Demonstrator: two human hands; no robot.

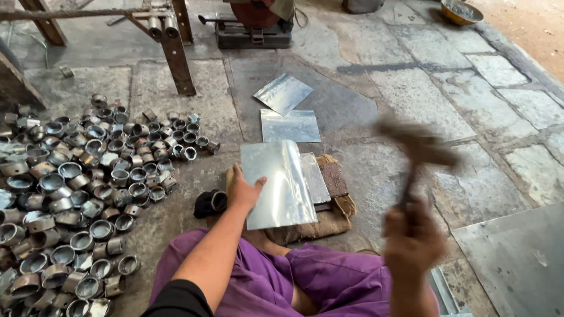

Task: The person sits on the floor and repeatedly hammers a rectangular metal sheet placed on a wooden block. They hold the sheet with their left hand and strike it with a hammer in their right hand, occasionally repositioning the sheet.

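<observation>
Rings of short cut metal pipe (pixel 82 188) are lying heaped across the stone floor (pixel 411 88) at nine o'clock, within easy reach of a person sitting cross-legged in purple trousers (pixel 329 282). Moving toward the centre, the left hand (pixel 242 191) is resting on the near left edge of a shiny metal sheet (pixel 279 185), thumb on top and the other fingers hidden, apparently pinning the sheet flat so it does not shift. The sheet is lying over a brown padded block (pixel 335 196), with a second sheet edge (pixel 314 176) peeking out at its three o'clock side. Two more loose sheets (pixel 288 111) are lying farther off at twelve o'clock. At four o'clock, the right hand (pixel 414 238) is gripping a hammer (pixel 420 152) with its fingers closed around the handle; both are blurred, so the hammer seems to be swinging above the sheet. A flat grey plate (pixel 517 258) is lying at the far right.
</observation>
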